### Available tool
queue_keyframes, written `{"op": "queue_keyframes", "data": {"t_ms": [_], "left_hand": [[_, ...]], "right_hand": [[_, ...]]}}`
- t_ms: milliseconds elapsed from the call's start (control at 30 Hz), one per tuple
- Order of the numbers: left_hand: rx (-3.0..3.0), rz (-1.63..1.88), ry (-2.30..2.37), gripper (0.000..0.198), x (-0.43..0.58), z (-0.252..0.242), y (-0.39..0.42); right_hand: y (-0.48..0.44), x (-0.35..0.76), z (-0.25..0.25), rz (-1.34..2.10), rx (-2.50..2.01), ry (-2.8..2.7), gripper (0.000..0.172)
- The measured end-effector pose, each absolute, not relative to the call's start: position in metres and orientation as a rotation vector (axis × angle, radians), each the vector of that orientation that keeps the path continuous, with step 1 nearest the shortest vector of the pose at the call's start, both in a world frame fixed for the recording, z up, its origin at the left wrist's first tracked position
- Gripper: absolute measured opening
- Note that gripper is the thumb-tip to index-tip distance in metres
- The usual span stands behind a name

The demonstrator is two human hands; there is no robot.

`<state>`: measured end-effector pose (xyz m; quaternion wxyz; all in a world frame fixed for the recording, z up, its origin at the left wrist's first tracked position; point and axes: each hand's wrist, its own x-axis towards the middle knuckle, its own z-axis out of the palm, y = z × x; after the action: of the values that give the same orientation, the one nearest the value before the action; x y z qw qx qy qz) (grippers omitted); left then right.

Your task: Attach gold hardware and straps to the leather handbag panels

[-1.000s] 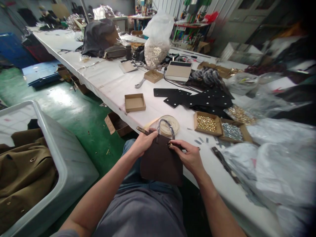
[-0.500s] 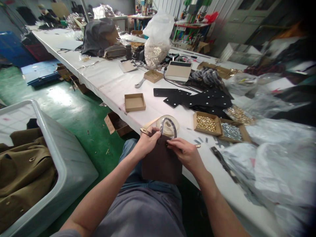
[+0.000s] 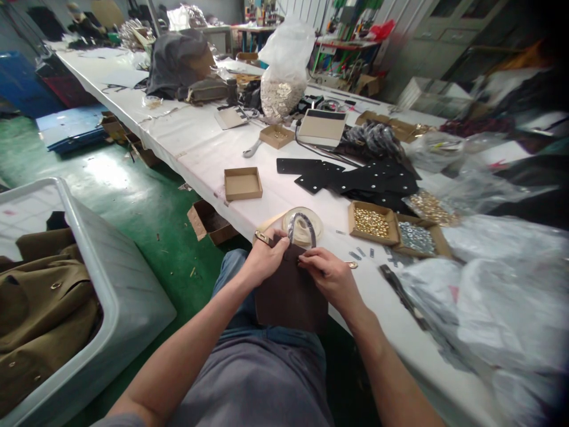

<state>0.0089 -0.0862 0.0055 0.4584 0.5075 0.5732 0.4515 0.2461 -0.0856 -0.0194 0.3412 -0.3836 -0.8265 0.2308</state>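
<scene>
A dark brown bag [image 3: 291, 296] rests upright on my lap against the table edge. Its curved handle [image 3: 306, 218], wrapped in clear plastic, rises above the top edge. My left hand [image 3: 267, 256] is closed on the bag's upper left edge, thumb on the near face. A strap end with gold-coloured metal [image 3: 265, 239] sticks out past its fingers. The fingers of my right hand [image 3: 329, 273] are pinched together against the upper right of the near face. Something tiny may be between them, but I cannot make it out. Behind the handle lies a roll of pale tape [image 3: 315, 230].
Boxes of gold-coloured studs [image 3: 371, 223] and silver-coloured pieces [image 3: 415, 236] stand right on the white table [image 3: 195, 142]. Black pieces [image 3: 355, 178] with studs and a shallow cardboard box [image 3: 243, 184] lie farther back. A grey bin [image 3: 128, 284] with brown fabric is at left.
My right hand has shifted slightly left along the bag, its fingertips still pinched at the near face. My left hand keeps its hold, and the bag has barely moved.
</scene>
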Motion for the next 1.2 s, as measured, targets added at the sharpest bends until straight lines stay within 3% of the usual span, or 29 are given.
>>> {"op": "queue_keyframes", "data": {"t_ms": [167, 500, 700, 833, 967, 1033, 1200], "left_hand": [[1.281, 1.077, 1.453, 0.016, 0.010, 0.006, -0.086], [1.233, 1.029, 1.488, 0.019, 0.008, 0.000, -0.087], [1.020, 1.106, 1.434, 0.041, 0.001, -0.017, -0.097], [0.981, 1.170, 1.322, 0.050, -0.003, -0.021, -0.103], [0.996, 1.177, 1.281, 0.056, -0.005, -0.023, -0.108], [0.987, 1.192, 1.297, 0.057, -0.005, -0.024, -0.111], [0.975, 1.213, 1.260, 0.054, -0.006, -0.029, -0.116]], "right_hand": [[-0.085, 0.241, -0.018, 0.579, -1.006, -2.172, 0.020], [-0.075, 0.243, -0.023, 0.609, -0.999, -2.462, 0.037], [-0.076, 0.242, -0.015, 0.811, -1.016, -2.262, 0.028], [-0.080, 0.239, -0.010, 0.864, -1.248, -1.987, 0.056], [-0.076, 0.244, -0.003, 1.055, -1.193, -2.063, 0.020], [-0.073, 0.248, -0.001, 1.124, -1.178, -2.035, 0.016], [-0.071, 0.249, -0.006, 0.872, -1.422, -1.925, 0.041]]}}
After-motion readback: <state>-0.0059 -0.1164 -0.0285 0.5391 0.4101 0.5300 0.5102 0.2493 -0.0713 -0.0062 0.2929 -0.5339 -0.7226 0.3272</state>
